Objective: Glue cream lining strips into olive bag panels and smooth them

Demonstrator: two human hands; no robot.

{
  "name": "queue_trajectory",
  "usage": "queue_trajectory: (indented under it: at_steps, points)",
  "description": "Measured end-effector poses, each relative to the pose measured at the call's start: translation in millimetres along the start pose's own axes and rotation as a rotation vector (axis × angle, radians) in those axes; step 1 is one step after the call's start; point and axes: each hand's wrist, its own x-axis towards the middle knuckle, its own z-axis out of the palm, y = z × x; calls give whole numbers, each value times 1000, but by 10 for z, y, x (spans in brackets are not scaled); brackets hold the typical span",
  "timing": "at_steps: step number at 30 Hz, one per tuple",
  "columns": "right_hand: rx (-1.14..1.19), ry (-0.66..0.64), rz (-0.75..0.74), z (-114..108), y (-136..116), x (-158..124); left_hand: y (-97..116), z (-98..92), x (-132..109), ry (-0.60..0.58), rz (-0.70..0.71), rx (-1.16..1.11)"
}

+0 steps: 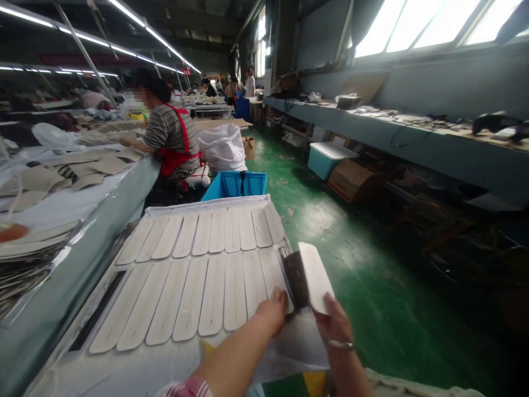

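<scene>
My right hand point(334, 325) is closed on a white insole-shaped piece point(316, 277) held tilted up at the right edge of a flat white board point(136, 361). My left hand point(273, 312) reaches across and presses its fingers on the last white piece point(276, 274) of the near row; its fingers are bent down and mostly hidden. Two rows of several white elongated pieces point(206, 259) lie side by side, overlapping, on the board.
A blue plastic crate point(235, 184) stands beyond the board. A person in a striped top and red apron point(171, 143) works at the long bench point(99, 215) on the left, covered with tan cut pieces. Green floor point(339, 237), boxes and a long shelf point(413, 140) lie on the right.
</scene>
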Motion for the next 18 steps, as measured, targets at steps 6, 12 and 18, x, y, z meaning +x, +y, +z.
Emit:
queue_trajectory:
  at_steps: [6, 12, 18]
  points:
    - [64, -32, -287, 491, -770, -308, -40, -34, -152, -32, 5, -168]
    - [68, -318, -207, 646, -1333, -378, -305, -731, -501, -265, -285, -920]
    - [-197, -529, -92, 882, -1081, -1092, -1042, -2041, -1955, 418, -48, -1256]
